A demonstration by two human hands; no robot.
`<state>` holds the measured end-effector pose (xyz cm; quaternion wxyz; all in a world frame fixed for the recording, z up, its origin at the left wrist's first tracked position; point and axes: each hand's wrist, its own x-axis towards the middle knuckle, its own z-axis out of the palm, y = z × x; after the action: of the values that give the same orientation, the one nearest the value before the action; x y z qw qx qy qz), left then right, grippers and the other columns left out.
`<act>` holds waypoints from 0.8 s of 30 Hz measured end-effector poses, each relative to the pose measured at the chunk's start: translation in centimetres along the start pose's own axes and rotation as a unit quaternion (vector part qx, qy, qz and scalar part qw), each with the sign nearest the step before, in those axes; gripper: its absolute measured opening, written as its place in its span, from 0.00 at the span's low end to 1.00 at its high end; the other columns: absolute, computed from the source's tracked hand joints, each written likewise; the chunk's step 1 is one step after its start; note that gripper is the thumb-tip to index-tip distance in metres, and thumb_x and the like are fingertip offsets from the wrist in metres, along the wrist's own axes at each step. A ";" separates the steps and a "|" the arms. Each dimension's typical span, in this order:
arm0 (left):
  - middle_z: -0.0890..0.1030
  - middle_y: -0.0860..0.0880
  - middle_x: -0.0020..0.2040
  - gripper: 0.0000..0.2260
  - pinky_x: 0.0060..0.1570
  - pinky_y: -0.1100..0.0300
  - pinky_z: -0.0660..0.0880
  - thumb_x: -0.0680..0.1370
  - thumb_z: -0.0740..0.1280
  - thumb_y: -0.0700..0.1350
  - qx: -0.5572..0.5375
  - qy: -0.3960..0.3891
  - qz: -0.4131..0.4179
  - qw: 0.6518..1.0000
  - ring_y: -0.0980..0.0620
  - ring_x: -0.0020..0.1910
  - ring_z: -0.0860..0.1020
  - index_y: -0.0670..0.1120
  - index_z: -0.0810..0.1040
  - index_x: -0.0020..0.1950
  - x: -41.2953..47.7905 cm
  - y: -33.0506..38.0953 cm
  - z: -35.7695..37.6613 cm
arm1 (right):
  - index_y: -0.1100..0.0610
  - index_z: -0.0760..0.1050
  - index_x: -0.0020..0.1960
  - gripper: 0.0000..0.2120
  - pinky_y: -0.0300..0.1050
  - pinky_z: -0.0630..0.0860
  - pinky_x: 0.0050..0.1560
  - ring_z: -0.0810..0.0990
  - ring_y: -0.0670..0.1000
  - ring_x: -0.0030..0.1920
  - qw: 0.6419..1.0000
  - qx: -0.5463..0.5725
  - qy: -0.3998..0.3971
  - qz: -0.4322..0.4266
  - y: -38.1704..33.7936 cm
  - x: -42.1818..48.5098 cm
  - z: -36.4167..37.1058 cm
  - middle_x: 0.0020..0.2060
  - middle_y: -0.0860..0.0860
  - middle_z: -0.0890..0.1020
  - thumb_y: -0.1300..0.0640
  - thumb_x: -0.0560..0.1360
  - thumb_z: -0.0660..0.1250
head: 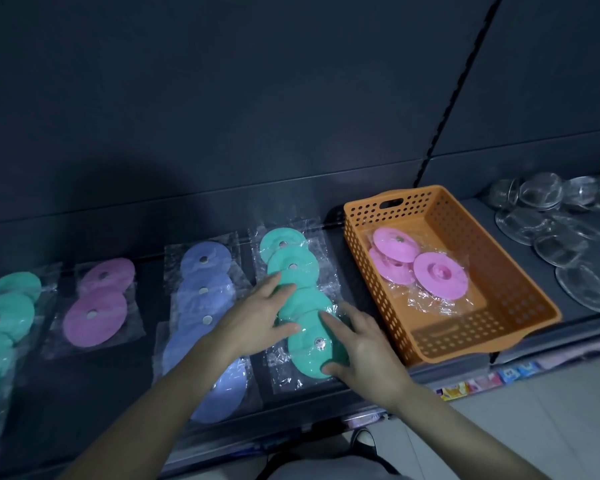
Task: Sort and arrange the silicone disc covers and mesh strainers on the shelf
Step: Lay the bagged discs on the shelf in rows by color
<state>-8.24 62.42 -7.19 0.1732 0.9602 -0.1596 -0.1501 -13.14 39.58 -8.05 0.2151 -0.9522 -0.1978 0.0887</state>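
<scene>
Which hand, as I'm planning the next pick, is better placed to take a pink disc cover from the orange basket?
Probably the right hand. It rests on the green disc covers beside the orange basket, with the pink disc covers beyond; the left hand lies farther left and would cross over.

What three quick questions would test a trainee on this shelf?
1. True or false: the basket holds blue discs.
2. The left hand and right hand touch which row? A pink row, B teal row, C blue row.
3. How many discs show in the basket?
Key: 1 false, they are pink discs; 2 B; 3 three.
</scene>
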 end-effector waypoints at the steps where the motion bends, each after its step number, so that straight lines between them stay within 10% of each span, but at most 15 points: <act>1: 0.41 0.51 0.78 0.36 0.74 0.53 0.52 0.76 0.60 0.63 0.004 -0.008 0.001 1.000 0.52 0.76 0.43 0.54 0.48 0.77 -0.1 0.0 0.1 | 0.46 0.53 0.76 0.41 0.47 0.54 0.74 0.52 0.53 0.74 1.000 0.000 -0.004 0.000 0.0 0.1 0.0 0.76 0.50 0.51 0.43 0.70 0.71; 11: 0.52 0.44 0.77 0.31 0.69 0.55 0.59 0.77 0.63 0.56 -0.070 0.082 -0.066 0.992 0.46 0.75 0.56 0.46 0.56 0.76 0.1 0.7 -0.9 | 0.44 0.49 0.76 0.47 0.50 0.53 0.74 0.49 0.51 0.76 0.982 0.165 -0.012 0.095 -0.4 0.5 -0.9 0.77 0.51 0.52 0.47 0.67 0.75; 18: 0.77 0.43 0.53 0.10 0.42 0.60 0.70 0.78 0.64 0.43 -0.106 0.178 -0.093 0.974 0.50 0.43 0.75 0.39 0.75 0.56 0.6 0.5 -1.1 | 0.50 0.50 0.77 0.47 0.42 0.52 0.73 0.51 0.50 0.75 0.987 0.133 -0.029 0.089 -0.6 0.8 -0.7 0.76 0.51 0.54 0.47 0.68 0.75; 24: 0.75 0.45 0.60 0.16 0.57 0.56 0.71 0.77 0.65 0.45 -0.067 0.178 -0.078 0.979 0.47 0.58 0.73 0.40 0.74 0.63 0.4 0.8 -1.6 | 0.49 0.51 0.77 0.44 0.45 0.53 0.75 0.49 0.51 0.76 0.987 0.138 -0.025 0.081 -1.3 0.9 -2.0 0.77 0.51 0.51 0.48 0.70 0.73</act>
<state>-7.54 62.01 -5.55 0.2503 0.9673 -0.0405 0.0002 -12.24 40.35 -5.77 0.3313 -0.9238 -0.1117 0.1559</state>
